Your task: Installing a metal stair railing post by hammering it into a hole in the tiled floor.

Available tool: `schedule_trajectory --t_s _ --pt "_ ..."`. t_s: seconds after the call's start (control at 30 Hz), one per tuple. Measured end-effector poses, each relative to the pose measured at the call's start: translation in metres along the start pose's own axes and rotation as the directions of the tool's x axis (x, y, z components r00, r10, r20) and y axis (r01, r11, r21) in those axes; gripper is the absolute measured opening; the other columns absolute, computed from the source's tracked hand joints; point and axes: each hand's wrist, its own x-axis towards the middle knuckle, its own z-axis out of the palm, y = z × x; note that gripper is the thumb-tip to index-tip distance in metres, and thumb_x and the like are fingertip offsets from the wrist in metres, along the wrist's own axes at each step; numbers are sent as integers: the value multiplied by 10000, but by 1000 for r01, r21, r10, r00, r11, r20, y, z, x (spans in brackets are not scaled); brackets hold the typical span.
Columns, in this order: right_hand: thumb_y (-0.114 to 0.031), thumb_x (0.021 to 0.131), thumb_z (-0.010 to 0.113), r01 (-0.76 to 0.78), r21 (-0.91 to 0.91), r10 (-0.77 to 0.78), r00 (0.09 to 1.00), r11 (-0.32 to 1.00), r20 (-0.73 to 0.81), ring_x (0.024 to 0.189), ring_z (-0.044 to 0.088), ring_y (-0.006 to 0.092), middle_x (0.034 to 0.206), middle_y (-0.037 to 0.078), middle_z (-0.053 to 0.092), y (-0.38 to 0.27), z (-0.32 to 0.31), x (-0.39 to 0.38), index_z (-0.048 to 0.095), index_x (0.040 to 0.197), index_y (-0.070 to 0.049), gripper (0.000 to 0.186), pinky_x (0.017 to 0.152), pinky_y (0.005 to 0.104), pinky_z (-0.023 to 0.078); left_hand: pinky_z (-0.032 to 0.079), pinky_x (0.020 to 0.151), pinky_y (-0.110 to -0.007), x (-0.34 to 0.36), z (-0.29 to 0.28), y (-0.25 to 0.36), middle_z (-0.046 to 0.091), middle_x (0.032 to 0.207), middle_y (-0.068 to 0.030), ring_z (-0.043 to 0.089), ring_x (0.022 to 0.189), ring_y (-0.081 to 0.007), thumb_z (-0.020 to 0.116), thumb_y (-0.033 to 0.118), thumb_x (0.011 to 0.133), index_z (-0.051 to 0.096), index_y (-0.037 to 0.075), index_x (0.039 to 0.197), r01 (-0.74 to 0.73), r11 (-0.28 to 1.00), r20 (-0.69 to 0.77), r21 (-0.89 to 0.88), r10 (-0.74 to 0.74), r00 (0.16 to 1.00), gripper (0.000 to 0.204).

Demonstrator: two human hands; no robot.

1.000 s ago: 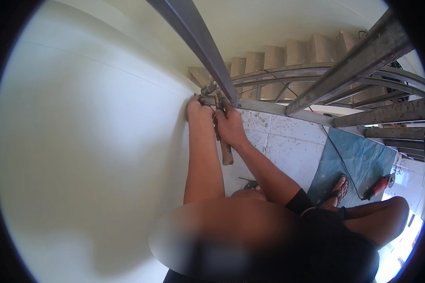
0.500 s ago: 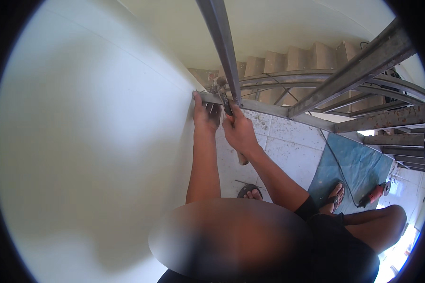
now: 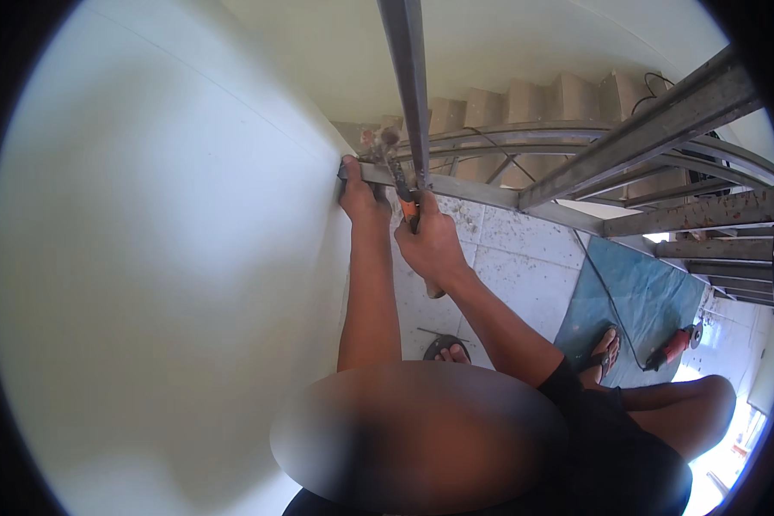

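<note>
My left hand (image 3: 359,191) grips the short horizontal metal bar (image 3: 375,172) beside the white wall, its thumb over the bar and its other fingers partly hidden. My right hand (image 3: 432,234) is wrapped round a hammer (image 3: 402,181), with an orange and black part showing above my fingers and the handle's end below them. The hammer's worn head is raised just above and behind the bar, close to an upright steel post (image 3: 404,77). The bar's end at the wall is partly covered by my left hand.
A curved steel railing (image 3: 619,168) runs in front of beige stairs (image 3: 525,103). Speckled white tiles (image 3: 516,275) lie below. A red angle grinder (image 3: 672,346) with a cord rests by a green sheet (image 3: 619,292). My sandalled feet (image 3: 447,351) are on the floor.
My left hand has shifted onto the bar with its thumb on top. The hammer, earlier held low beside my left wrist, has its head raised and my right hand further along the handle.
</note>
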Motion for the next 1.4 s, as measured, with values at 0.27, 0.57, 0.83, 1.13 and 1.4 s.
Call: schedule_trajectory --t_s 0.27,0.57,0.83,1.13,1.4 --pt "-48 780 595 390 -117 -353 902 913 249 675 648 357 765 177 616 36 -68 -51 466 1209 -19 449 584 416 509 511 666 -320 -1 -2 4 620 877 -40 610 788 -161 701 353 859 591 68 1038 -30 996 65 79 25 998 353" --pt "-10 850 522 -246 561 199 969 790 144 469 524 128 735 63 554 39 -126 -82 392 1294 -10 463 433 269 441 517 795 -335 -12 9 5 621 979 -43 611 855 -163 641 276 912 560 78 1129 -3 999 -60 -34 1 998 305" --pt "-70 818 596 85 -184 -29 956 979 291 688 653 379 749 195 622 -27 -96 -98 440 1240 -21 453 616 406 515 503 817 -316 2 -3 1 608 1024 -32 598 867 -147 603 316 934 569 87 1138 23 999 -23 39 -22 999 309" --pt "-84 851 492 -308 669 201 951 677 234 493 541 198 687 131 549 -104 -2 -6 407 1210 103 413 408 323 457 521 674 -322 2 -4 16 630 989 -94 630 825 -195 589 446 917 587 2 1070 69 966 -1 248 -71 997 469" --pt "-90 861 481 -374 633 288 927 677 241 442 519 203 676 124 536 -94 6 16 476 931 62 168 372 336 434 558 614 -338 -35 18 34 626 960 -97 644 793 -221 627 416 895 565 -10 1078 80 954 -142 290 -40 989 468"
